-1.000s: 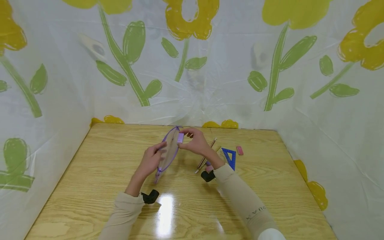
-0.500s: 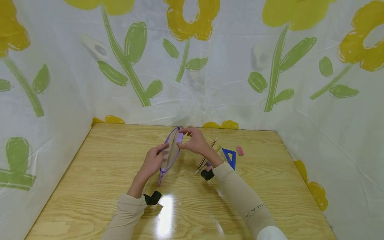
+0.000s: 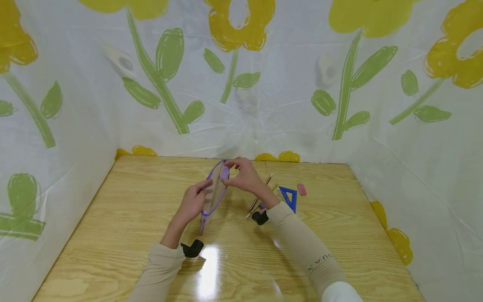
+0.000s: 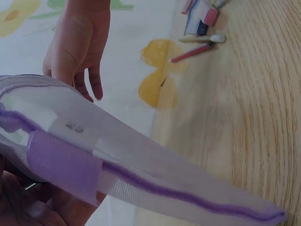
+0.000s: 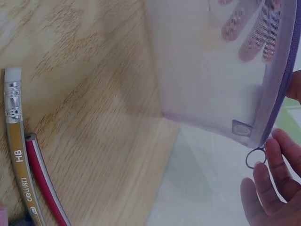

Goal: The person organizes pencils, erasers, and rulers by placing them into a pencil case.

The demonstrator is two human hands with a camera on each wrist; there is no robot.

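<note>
My left hand (image 3: 192, 201) grips a see-through mesh pencil case (image 3: 214, 191) with purple edging, thumb on the near side. Its fingers (image 5: 249, 37) show through the mesh in the right wrist view. The case stands on edge with its zip mouth spread apart. At the far end of that mouth, my right hand (image 3: 245, 176) pinches a small lavender block (image 3: 224, 173), shaped like an eraser, between thumb and fingertips. Near those fingers a ring (image 5: 256, 158) hangs from the zip end. A purple tab (image 4: 66, 167) on the case faces the left wrist camera.
Right of the case lie a yellow HB pencil (image 5: 19, 155) and a red striped pencil (image 5: 44, 181). A blue set square (image 3: 289, 198) and a pink eraser (image 3: 302, 189) are farther right. Flower-printed sheeting (image 3: 286, 105) walls the wooden table (image 3: 124, 218) at back and sides.
My right hand has shifted slightly left with the lavender block, which now sits farther inside the case's mouth. The left hand and case moved slightly right, then held still.
</note>
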